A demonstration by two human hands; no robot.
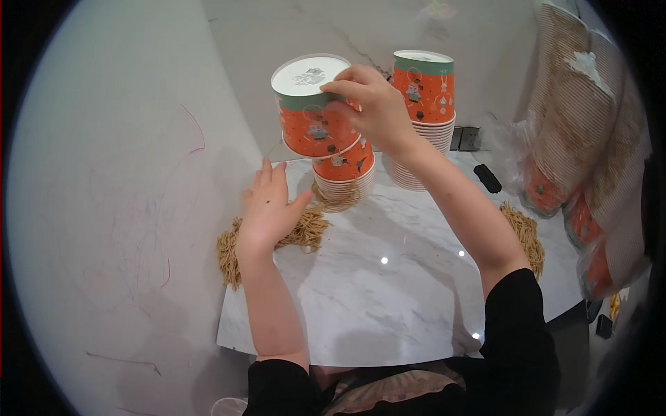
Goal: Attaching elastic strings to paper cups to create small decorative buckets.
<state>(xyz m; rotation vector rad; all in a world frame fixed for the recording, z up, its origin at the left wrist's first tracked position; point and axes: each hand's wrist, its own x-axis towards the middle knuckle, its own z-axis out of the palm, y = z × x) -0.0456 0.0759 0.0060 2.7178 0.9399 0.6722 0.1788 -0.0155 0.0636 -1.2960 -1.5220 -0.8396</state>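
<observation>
An upside-down paper tub [316, 125], orange with a green band and a white base, hangs above a shorter stack. My right hand [371, 104] pinches it at the edge of its base, thumb on the side. Below it, an orange paper cup stack [343, 170] stands upside down, with tan strands against its front. My left hand [269, 204] is open, fingers spread, over a bundle of tan stringy strands [302, 232] resembling shredded paper. Farther right, a taller stack of the same tubs [424, 90] stands base up, partly behind my right wrist.
A white marbled table [374, 305] lies before me, against a pale wall with scribbles [139, 229] at left. More tan strands [525, 239] lie at right. Long plastic-wrapped stacks of tubs [576, 118] lean at far right, near a small black object [488, 178].
</observation>
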